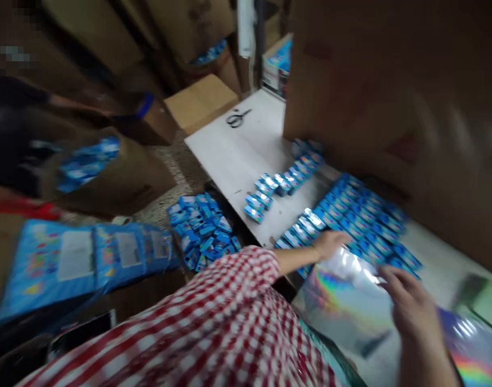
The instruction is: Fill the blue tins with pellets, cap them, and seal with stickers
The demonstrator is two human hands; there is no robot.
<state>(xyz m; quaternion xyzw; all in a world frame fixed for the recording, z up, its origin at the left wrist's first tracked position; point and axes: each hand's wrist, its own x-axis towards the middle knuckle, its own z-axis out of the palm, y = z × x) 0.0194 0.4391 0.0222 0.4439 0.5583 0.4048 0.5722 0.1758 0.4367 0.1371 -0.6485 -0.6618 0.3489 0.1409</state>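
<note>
A shiny clear plastic sheet (346, 301), possibly a bag, reflects rainbow colours in front of my body. At its upper left edge, my left hand (332, 244) is closed on it, though the fingertips are blurred. My right hand (407, 295) pinches its upper right edge. Just beyond my hands, small blue boxes (354, 215) lie in close rows on the white table (246, 156). A shorter crooked line of blue boxes (288, 180) sits farther left. More shiny plastic (471, 338) lies beside my right forearm.
Scissors (238, 118) lie near the table's far end. A large cardboard box (383, 80) rises along the right. Loose blue boxes (205, 231) fill a container below left, near wrapped blue packs (88, 258). Another person's arm (80, 105) reaches in at left, beside an open carton (129, 177).
</note>
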